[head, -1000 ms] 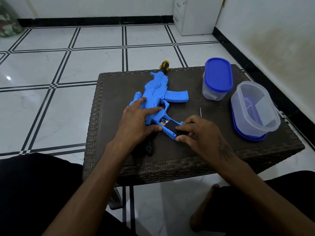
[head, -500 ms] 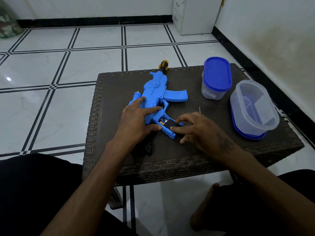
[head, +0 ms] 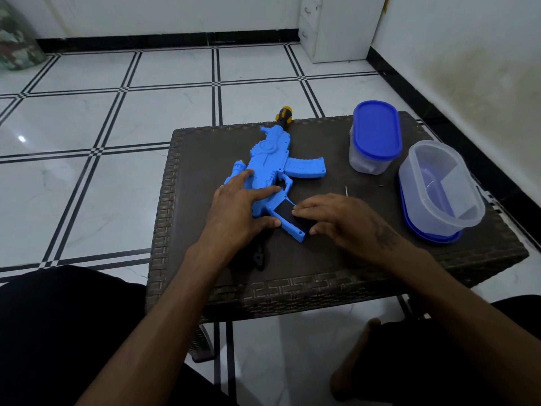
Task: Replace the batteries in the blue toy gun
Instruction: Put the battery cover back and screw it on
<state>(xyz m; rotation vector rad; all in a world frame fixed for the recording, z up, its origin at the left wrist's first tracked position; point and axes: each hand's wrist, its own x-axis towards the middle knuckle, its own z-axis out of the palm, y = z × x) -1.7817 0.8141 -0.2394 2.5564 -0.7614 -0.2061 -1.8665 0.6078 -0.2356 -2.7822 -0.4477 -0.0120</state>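
The blue toy gun (head: pixel 272 165) lies flat on the dark woven table (head: pixel 336 259), its yellow-tipped muzzle pointing away from me. My left hand (head: pixel 237 212) rests flat on the gun's body with straight fingers, thumb against the grip. My right hand (head: pixel 336 221) presses its fingertips on the black battery cover (head: pixel 288 213), which sits over the compartment in the grip. The batteries are hidden under the cover.
A closed container with a blue lid (head: pixel 376 136) stands at the back right. Beside it an open clear container (head: pixel 439 189) sits on its blue lid. A thin pin-like tool (head: pixel 346 191) lies between gun and containers. A black object (head: pixel 260 254) lies near my left wrist.
The black cover has slid up over the compartment, so the batteries seen earlier are now hidden. My right fingertips moved with it. The left hand stayed put.
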